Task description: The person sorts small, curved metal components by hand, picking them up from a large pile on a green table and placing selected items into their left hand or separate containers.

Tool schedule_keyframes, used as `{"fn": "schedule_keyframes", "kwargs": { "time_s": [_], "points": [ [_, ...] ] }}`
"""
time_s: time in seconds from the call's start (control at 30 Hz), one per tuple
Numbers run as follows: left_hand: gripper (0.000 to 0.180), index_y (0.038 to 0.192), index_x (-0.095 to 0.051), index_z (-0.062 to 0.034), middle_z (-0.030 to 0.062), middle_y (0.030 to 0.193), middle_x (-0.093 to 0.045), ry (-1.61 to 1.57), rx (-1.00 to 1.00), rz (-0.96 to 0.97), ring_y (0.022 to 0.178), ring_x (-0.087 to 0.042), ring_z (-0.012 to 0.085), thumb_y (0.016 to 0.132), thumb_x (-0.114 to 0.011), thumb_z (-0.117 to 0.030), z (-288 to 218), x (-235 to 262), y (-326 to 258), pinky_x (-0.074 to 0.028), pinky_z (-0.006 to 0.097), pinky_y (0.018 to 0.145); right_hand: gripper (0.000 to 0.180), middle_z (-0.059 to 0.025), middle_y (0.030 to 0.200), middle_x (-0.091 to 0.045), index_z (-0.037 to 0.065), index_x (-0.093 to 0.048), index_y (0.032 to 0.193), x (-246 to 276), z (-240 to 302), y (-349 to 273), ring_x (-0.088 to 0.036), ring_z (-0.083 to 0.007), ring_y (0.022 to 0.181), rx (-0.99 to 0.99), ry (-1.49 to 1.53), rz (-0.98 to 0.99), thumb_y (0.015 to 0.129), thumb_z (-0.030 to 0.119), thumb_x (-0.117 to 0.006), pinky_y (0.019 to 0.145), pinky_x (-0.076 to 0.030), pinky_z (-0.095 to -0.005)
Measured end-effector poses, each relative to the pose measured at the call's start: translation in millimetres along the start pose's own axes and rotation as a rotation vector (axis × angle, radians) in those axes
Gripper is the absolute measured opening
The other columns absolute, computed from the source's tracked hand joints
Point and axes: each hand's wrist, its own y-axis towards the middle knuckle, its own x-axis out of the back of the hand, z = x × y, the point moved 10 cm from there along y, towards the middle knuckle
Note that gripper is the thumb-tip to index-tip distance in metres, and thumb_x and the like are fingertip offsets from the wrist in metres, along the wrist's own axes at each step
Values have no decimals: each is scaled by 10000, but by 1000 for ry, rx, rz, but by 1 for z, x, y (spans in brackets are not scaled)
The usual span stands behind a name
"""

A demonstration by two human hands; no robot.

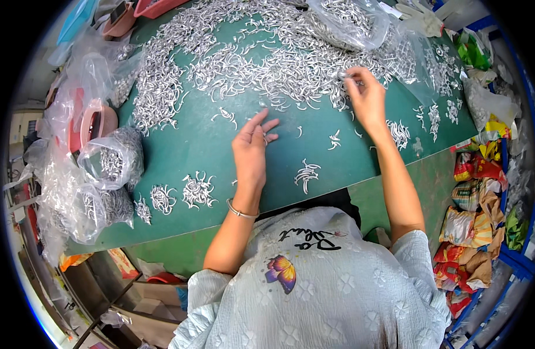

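Observation:
Small curved silver metal pieces (238, 75) lie in a wide loose heap over the far half of the green table (203, 139). Above the near edge of the heap, my right hand (367, 99) has its thumb and forefinger pinched on a curved metal piece (342, 75), partly hidden by the fingertips. My left hand (253, 145) hovers over the middle of the table, fingers apart. A small blurred silver piece (263, 104) shows just beyond its fingertips; whether they touch it I cannot tell. Closer to me, a small cluster of pieces (307, 174) lies between my forearms.
Small piles (199, 189) line the table's near left edge, with others (399, 134) at the right. Clear plastic bags of pieces (110, 163) crowd the left side; another bag (349, 23) lies on the heap. A pink container (97, 121) stands left. Colourful packages (468, 227) fill a blue rack.

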Motion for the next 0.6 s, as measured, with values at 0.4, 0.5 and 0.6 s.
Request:
{"fn": "schedule_keyframes", "kwargs": {
  "time_s": [0.4,0.5,0.6],
  "points": [
    [306,1259,-517,69,114,1061,-646,-352,252,151,782,-554,110,972,-493,-33,30,-25,-26,-464,248,685,174,-95,991,-540,48,-610,882,-61,61,-47,-492,-291,989,352,-537,228,764,115,-720,838,-368,-419],
    [327,1281,-500,69,124,1067,-647,-440,326,185,853,-597,136,978,-495,-57,40,-26,-30,-499,267,749,149,-99,970,-536,45,-605,863,-66,58,-52,-492,-289,970,336,-523,302,778,118,-705,829,-369,-414],
    [341,1293,-489,69,131,1071,-648,-466,397,109,959,-623,180,983,-491,-72,34,-34,-36,-519,304,840,111,-102,935,-547,47,-609,841,-57,85,-70,-500,-297,945,340,-319,410,790,104,-689,820,-376,-411]
  ]
}}
